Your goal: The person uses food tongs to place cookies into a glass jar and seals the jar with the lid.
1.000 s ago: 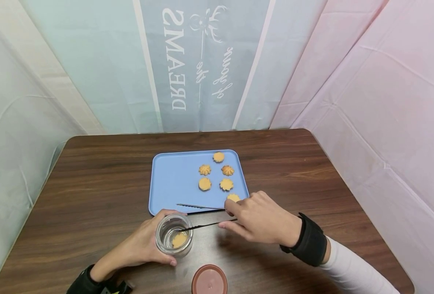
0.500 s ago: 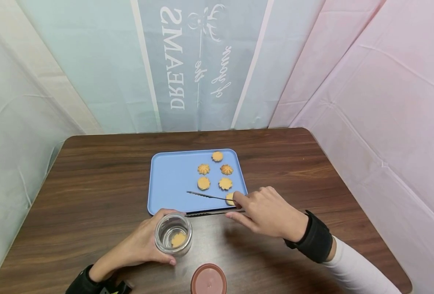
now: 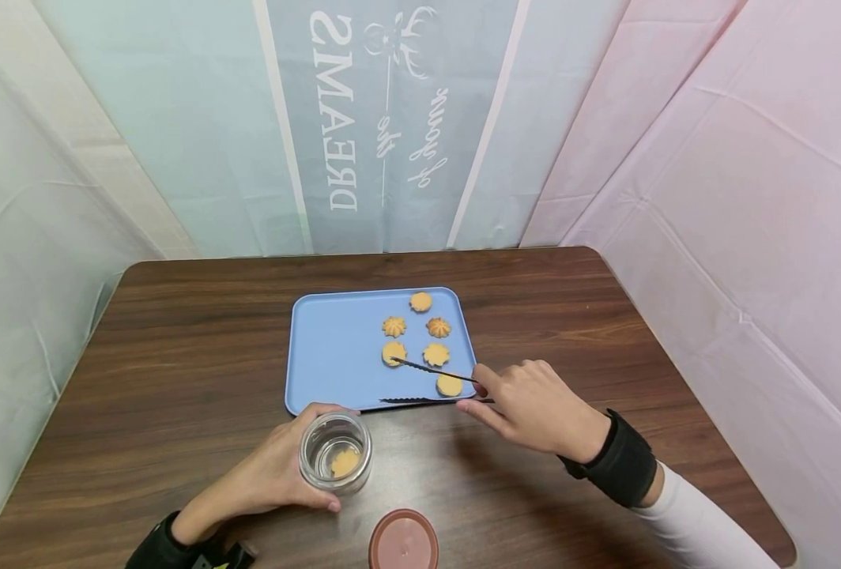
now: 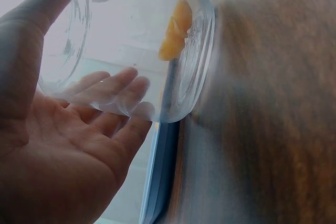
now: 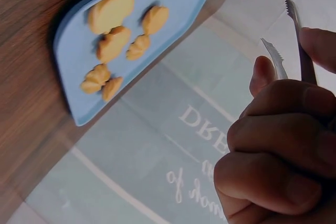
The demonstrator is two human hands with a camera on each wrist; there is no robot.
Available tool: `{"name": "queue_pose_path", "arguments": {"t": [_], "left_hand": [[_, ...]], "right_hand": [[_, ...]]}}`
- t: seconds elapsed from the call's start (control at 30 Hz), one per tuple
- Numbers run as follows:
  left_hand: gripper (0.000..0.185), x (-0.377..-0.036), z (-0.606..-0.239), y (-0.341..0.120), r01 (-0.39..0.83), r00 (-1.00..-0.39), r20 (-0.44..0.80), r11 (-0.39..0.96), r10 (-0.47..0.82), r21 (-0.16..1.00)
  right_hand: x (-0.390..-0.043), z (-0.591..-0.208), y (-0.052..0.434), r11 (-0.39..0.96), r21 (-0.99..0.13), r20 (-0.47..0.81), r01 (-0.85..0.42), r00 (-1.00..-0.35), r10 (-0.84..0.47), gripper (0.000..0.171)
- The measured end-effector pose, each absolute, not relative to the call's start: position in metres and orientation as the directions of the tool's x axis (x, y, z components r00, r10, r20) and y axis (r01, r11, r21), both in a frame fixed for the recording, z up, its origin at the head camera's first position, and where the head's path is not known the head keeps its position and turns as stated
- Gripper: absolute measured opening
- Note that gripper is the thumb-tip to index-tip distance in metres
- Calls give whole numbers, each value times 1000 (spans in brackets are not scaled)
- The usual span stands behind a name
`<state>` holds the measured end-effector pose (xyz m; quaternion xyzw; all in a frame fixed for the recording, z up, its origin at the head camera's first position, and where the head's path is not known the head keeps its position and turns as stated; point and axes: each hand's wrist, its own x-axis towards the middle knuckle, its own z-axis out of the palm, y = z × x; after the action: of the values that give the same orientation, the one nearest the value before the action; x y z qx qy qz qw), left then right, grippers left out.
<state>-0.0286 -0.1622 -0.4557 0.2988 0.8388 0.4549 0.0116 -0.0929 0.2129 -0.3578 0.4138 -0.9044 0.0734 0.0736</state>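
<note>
My right hand [image 3: 527, 403] pinches metal tongs [image 3: 431, 385] whose two arms stand spread apart over the near part of the blue tray [image 3: 335, 356]. One tip reaches a cookie [image 3: 394, 352]; another cookie [image 3: 450, 386] lies between the arms. Several flower-shaped cookies [image 3: 436, 327] sit on the tray's right half. My left hand [image 3: 271, 474] grips a clear glass jar [image 3: 336, 453] standing on the table, with one cookie [image 3: 345, 463] at its bottom. In the left wrist view the jar [image 4: 142, 51] rests against my palm. In the right wrist view the tongs [image 5: 289, 40] stick up past my fingers.
A reddish-brown lid [image 3: 403, 545] lies on the dark wooden table [image 3: 179, 356] near the front edge, right of the jar. Pale fabric backdrops [image 3: 712, 158] close in the table at the back and both sides.
The right hand has drawn the tongs away from the jar's mouth and swung them up over the tray, tips now among the cookies. The left hand and jar have stayed put.
</note>
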Motion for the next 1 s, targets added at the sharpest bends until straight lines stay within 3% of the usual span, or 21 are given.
{"name": "queue_pose_path", "arguments": {"t": [1.0], "left_hand": [[101, -29, -455, -161, 510, -806, 280, 372, 521, 776]], "right_hand": [[-96, -388, 251, 757, -93, 124, -647, -762, -636, 33]]}}
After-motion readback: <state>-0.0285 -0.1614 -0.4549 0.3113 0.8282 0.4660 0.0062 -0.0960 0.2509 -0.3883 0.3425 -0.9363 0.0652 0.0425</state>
